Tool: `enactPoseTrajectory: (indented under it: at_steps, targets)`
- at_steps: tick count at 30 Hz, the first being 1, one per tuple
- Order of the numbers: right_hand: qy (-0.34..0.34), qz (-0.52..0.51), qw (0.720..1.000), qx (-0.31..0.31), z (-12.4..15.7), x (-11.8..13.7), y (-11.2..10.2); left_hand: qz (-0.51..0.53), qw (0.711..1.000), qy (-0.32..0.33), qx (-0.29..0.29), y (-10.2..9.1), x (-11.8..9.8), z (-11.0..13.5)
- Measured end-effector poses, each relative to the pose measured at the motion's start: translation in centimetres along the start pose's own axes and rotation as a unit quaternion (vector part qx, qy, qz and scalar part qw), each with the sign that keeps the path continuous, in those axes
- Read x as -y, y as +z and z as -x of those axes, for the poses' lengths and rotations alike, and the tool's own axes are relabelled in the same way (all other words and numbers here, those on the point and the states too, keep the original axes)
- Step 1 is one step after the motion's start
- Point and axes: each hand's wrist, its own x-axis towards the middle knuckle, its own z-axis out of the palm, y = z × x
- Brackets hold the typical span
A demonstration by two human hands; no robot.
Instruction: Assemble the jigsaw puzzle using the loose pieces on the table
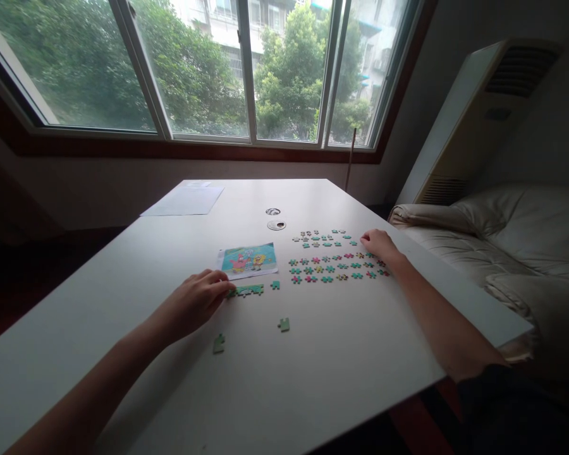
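Observation:
My left hand (207, 296) is closed, its fingertips on the left end of a short strip of joined jigsaw puzzle pieces (250, 290). The fingers partly cover that end. Just right of the strip lies a single green jigsaw puzzle piece (275, 285). Behind it is a picture sheet (249, 260) with cartoon figures on blue. On the right, my right hand (380, 245) rests with curled fingers at the end of several rows of loose jigsaw puzzle pieces (327, 278). Its fingertips are close together, and what they hold, if anything, is hidden.
Two loose green pieces, a nearer corner piece (219, 344) and another piece (284, 325), lie on the white table (341, 354). Farther back are a paper sheet (183, 200) and two round metal-rimmed inserts (276, 225). A pale sofa (516, 234) stands beyond the right edge.

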Motion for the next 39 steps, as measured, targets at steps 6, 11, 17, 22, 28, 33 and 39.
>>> enactPoseTrajectory:
  at_steps: [6,11,17,22,28,33,39]
  targets:
    - [0.009,-0.022,1.0,0.021,-0.2,0.5,0.9,0.002,1.0,0.009,0.017,0.0,-0.2,-0.1]
    - [0.013,-0.068,0.997,0.023,-0.1,0.8,1.2,-0.004,1.0,0.011,0.021,0.1,-0.2,-0.1]
    - [0.005,-0.152,0.988,0.018,0.3,1.4,1.0,-0.001,1.0,0.012,0.013,0.1,-0.1,-0.1]
    - [-0.055,-0.231,0.971,0.002,0.8,3.6,0.3,0.046,0.999,0.008,-0.018,-0.2,-0.5,-0.2]
    - [-0.196,-0.325,0.924,0.054,3.5,10.0,-0.4,0.156,0.985,-0.017,-0.066,-0.2,-2.6,-0.8]
    - [-0.31,-0.473,0.804,0.182,7.8,15.4,-0.5,0.232,0.968,-0.073,-0.069,-0.4,-5.3,-1.6]
    - [-0.286,-0.571,0.719,0.275,11.1,18.3,-0.9,0.334,0.924,-0.177,-0.066,-0.3,-6.9,-2.2]
